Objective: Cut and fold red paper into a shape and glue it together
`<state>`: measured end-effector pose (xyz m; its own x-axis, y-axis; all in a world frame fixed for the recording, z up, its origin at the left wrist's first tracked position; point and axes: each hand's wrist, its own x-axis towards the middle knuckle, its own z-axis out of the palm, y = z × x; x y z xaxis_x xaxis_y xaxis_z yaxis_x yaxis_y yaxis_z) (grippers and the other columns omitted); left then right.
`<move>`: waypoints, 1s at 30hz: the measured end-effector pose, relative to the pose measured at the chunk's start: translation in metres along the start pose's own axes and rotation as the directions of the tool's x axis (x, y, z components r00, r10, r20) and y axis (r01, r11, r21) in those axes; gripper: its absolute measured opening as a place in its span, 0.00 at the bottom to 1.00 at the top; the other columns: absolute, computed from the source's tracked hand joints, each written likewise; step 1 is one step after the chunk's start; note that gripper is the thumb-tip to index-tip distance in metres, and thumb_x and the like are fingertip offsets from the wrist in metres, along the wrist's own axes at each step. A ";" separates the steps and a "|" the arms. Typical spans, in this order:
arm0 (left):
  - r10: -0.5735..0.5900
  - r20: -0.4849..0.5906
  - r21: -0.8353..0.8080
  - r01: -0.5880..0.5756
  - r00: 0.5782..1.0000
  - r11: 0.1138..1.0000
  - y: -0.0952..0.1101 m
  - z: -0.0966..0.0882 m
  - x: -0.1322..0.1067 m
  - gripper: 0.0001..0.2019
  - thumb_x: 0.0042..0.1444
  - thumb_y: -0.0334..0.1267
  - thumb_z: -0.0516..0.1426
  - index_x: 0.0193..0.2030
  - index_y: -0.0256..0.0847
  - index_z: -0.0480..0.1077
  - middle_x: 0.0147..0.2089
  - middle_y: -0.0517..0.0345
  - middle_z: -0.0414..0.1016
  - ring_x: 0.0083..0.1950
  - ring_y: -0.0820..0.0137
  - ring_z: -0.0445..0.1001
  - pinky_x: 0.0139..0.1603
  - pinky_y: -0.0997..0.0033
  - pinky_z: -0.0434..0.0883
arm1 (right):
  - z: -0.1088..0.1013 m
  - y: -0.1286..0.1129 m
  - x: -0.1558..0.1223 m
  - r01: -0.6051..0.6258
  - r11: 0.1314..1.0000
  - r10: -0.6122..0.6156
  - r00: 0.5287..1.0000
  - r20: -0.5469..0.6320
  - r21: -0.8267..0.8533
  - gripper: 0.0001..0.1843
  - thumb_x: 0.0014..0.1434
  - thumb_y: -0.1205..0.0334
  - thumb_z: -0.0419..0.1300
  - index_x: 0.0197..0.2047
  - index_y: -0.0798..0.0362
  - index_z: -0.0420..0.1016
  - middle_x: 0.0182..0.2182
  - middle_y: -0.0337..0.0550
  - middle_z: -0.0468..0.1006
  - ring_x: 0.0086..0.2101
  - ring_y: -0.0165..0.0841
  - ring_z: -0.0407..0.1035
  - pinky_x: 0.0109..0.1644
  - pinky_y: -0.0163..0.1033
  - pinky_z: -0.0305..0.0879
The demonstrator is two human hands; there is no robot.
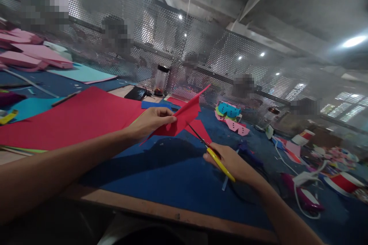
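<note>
My left hand (151, 121) pinches a red foam piece (184, 116) and holds it up above a blue sheet (172, 176) on the table. My right hand (230, 162) grips yellow-handled scissors (211, 153), whose dark blades point up and left into the lower edge of the red piece. A second red triangular scrap (201, 130) lies just below the blades. Both hands are closed round what they hold.
A large red sheet (71, 118) lies to the left, with pink foam stacks (28, 55) behind it. Cyan and pink punched cutouts (231, 116), jars (160, 80), a glue gun (301, 195) with white cord and a perforated metal screen (172, 38) surround the work spot.
</note>
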<state>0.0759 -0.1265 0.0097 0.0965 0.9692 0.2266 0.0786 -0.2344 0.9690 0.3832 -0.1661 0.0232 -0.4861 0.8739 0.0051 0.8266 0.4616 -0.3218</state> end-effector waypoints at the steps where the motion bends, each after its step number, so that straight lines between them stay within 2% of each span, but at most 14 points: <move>1: 0.001 0.006 0.008 -0.001 1.000 1.000 0.000 0.000 -0.001 0.12 0.51 0.48 0.68 0.35 0.42 0.78 0.30 0.57 0.78 0.28 0.70 0.73 0.28 0.73 0.65 | 0.000 0.000 0.000 0.003 1.000 -0.003 1.000 0.001 -0.002 0.18 0.67 0.44 0.56 0.35 0.49 0.68 0.34 0.42 0.79 0.31 0.35 0.69 0.35 0.39 0.57; 11: 0.042 0.044 0.001 -0.042 0.998 0.999 0.003 0.007 -0.004 0.10 0.52 0.46 0.67 0.31 0.42 0.78 0.28 0.56 0.78 0.28 0.70 0.73 0.27 0.74 0.63 | 0.003 -0.003 -0.001 0.030 0.999 -0.030 1.000 0.002 0.010 0.18 0.68 0.43 0.56 0.35 0.49 0.69 0.32 0.41 0.79 0.31 0.34 0.69 0.34 0.37 0.55; 15: 0.016 0.040 -0.015 -0.015 0.999 1.000 0.002 0.007 -0.005 0.11 0.52 0.47 0.67 0.32 0.41 0.77 0.29 0.58 0.78 0.29 0.70 0.73 0.29 0.73 0.65 | 0.002 -0.003 -0.001 0.030 0.999 -0.030 0.999 0.027 0.021 0.17 0.68 0.44 0.57 0.35 0.49 0.68 0.33 0.41 0.78 0.31 0.33 0.68 0.34 0.37 0.54; 19: -0.027 0.023 -0.011 0.027 0.999 1.000 0.000 0.002 -0.002 0.13 0.52 0.49 0.68 0.36 0.41 0.77 0.29 0.61 0.76 0.28 0.72 0.72 0.29 0.73 0.65 | -0.001 -0.002 0.000 0.037 0.997 -0.041 0.997 0.065 0.068 0.17 0.69 0.47 0.56 0.34 0.51 0.66 0.31 0.39 0.74 0.30 0.31 0.66 0.34 0.36 0.54; 22: -0.036 0.014 -0.002 0.036 0.999 0.999 -0.001 0.000 0.001 0.13 0.53 0.48 0.68 0.34 0.41 0.77 0.29 0.61 0.75 0.27 0.73 0.70 0.28 0.73 0.63 | -0.003 0.000 0.000 0.055 0.991 -0.065 0.994 0.087 0.120 0.18 0.69 0.46 0.56 0.34 0.51 0.66 0.30 0.38 0.73 0.30 0.30 0.64 0.35 0.36 0.55; 26: -0.021 0.026 -0.013 0.021 0.999 1.000 -0.002 0.001 0.001 0.11 0.52 0.46 0.68 0.33 0.40 0.77 0.28 0.60 0.75 0.29 0.74 0.70 0.29 0.73 0.62 | -0.004 0.000 0.000 0.085 0.980 -0.104 0.990 0.100 0.179 0.18 0.69 0.47 0.56 0.34 0.52 0.66 0.30 0.37 0.72 0.30 0.30 0.63 0.35 0.36 0.55; 30: 0.006 0.060 0.012 -0.007 0.998 1.000 -0.001 0.004 -0.001 0.11 0.54 0.46 0.67 0.32 0.40 0.77 0.27 0.60 0.75 0.28 0.74 0.69 0.29 0.72 0.60 | -0.004 -0.005 -0.001 0.059 0.979 -0.082 0.990 0.118 0.193 0.18 0.68 0.48 0.57 0.33 0.52 0.65 0.29 0.37 0.70 0.29 0.29 0.61 0.33 0.36 0.54</move>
<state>0.0797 -0.1275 0.0085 0.1563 0.9614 0.2265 0.0893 -0.2421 0.9661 0.3807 -0.1682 0.0280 -0.5826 0.8088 -0.0799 0.7264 0.4741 -0.4976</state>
